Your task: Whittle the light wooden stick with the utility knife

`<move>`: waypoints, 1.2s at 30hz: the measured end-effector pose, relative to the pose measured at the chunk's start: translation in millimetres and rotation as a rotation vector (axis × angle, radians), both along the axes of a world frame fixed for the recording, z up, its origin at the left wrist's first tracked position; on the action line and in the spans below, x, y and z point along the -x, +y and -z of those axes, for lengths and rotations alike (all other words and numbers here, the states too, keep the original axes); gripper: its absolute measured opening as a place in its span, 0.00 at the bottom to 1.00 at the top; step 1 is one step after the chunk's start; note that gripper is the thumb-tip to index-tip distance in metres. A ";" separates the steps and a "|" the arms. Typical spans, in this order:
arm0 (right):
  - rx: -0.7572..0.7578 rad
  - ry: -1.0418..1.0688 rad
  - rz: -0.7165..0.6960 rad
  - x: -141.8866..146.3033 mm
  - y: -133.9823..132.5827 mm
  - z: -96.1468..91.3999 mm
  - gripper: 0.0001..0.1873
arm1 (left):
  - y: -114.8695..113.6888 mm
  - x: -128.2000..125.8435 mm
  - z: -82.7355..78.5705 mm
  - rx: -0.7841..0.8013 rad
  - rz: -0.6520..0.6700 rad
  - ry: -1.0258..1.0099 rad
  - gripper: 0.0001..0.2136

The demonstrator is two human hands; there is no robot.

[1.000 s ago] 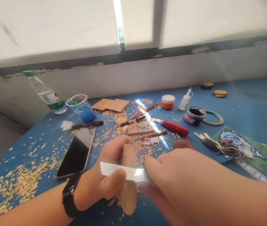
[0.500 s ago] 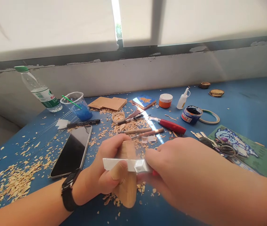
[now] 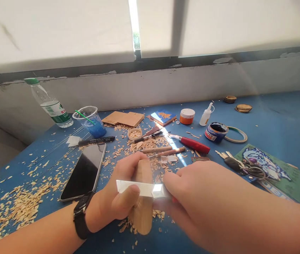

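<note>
My left hand (image 3: 126, 190) is closed round a pale piece of wood (image 3: 142, 217) with a rounded lower end, standing lengthwise in front of me. In my closed right hand (image 3: 192, 190) is a carving knife (image 3: 146, 189), its broad flat blade lying across the wood and pointing left. My left thumb presses against the blade. Most of the knife's handle is hidden in my fist; only a bit of red shows. Wood shavings (image 3: 157, 214) lie on the blue table beneath.
To the left are a phone (image 3: 85, 173), a marker (image 3: 97, 140), a cup of blue liquid (image 3: 95, 128) and a water bottle (image 3: 54, 109). A red-handled tool (image 3: 194, 144), an open paint jar (image 3: 216, 133), a glue bottle (image 3: 206, 115) and keys (image 3: 236, 164) lie ahead and right.
The blade's handle end sits slightly lower, and its face now catches more light. The head view has shifted a little, so the table things appear slightly lower and farther right.
</note>
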State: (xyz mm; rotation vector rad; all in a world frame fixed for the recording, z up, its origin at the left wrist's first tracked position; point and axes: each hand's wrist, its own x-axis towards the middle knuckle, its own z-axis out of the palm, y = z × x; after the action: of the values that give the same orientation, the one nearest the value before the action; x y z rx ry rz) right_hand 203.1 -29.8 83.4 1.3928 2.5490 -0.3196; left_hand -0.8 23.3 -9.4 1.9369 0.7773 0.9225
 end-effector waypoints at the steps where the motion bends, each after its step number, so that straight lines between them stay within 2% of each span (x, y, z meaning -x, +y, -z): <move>1: 0.011 -0.016 -0.024 0.9 -1.0 -1.2 0.05 | 0.1 -0.3 0.4 -0.003 0.005 -0.012 0.33; 5: -0.039 -0.041 -0.017 -0.2 -2.3 2.0 0.08 | -0.7 -1.5 -1.2 -0.028 -0.013 -0.035 0.29; 12: -0.109 0.048 0.027 -4.0 -2.3 10.5 0.10 | -1.0 -0.7 -4.2 -0.060 -0.009 -0.019 0.27; 18: -0.237 0.239 0.185 -9.1 0.8 19.2 0.23 | -3.9 -1.4 -10.0 -0.043 -0.048 0.076 0.25; 21: -0.144 0.179 0.154 -6.0 3.1 14.6 0.17 | -2.3 -1.3 -6.9 -0.005 -0.062 0.039 0.29; 24: 0.020 0.030 0.050 0.8 3.5 3.6 0.07 | -0.3 -1.4 -3.1 0.010 -0.035 0.023 0.33; 27: 0.111 -0.040 0.002 4.5 2.4 -3.6 0.06 | 0.0 -2.4 -3.0 -0.016 -0.020 0.017 0.33; 30: 0.082 0.010 0.018 2.7 0.7 -1.2 0.07 | -0.2 -2.8 -3.6 -0.004 -0.011 -0.013 0.31; 36: -0.081 0.039 0.080 -3.4 -2.2 14.2 0.12 | -0.1 -0.5 -2.2 -0.033 -0.036 0.007 0.31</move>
State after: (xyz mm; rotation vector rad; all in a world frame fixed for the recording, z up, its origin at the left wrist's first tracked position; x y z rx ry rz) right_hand 206.5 -32.0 69.2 1.5352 2.5688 -0.2624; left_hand -0.3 23.2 -7.2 1.9620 0.8078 0.9557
